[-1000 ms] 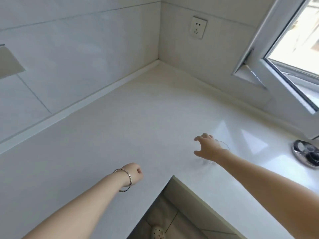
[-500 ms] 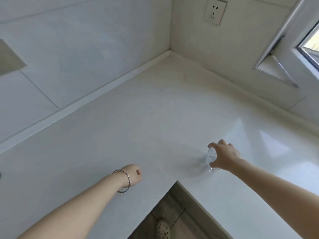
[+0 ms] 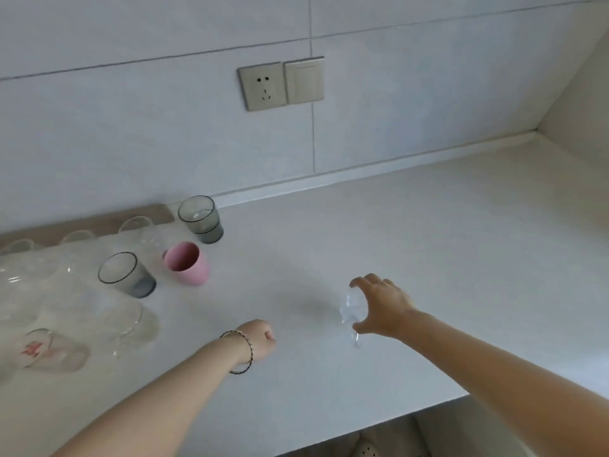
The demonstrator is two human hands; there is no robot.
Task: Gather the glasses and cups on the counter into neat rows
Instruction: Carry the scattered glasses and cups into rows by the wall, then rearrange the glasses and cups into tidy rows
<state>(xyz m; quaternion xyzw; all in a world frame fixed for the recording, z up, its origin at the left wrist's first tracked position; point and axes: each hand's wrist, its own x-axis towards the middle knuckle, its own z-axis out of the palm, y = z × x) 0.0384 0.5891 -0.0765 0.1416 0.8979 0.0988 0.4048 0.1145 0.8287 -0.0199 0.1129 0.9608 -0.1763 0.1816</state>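
Well to the right of the pink cup [image 3: 188,263], a small clear glass [image 3: 352,306] is being carried by the right hand [image 3: 384,306], whose grip is being kept clamped round it from above. The glass is seemingly being held tilted and just clear of the worktop [image 3: 428,242], though blur is making that hard to confirm. Between the glass and the pink cup, nearer the front edge, the left hand [image 3: 260,339] is being held with its grip together in an empty fist. Half a second ago the glass was being seized in the window corner. Now the view is being swung towards the wall socket [image 3: 262,85] above the pink cup, and the gathered group is being brought into sight: grey tumblers [image 3: 127,275] just beside the pink cup, clear glasses [image 3: 131,328] left of it. The pick is being judged done and the carry under way, with setting down beside the pink cup being left to do
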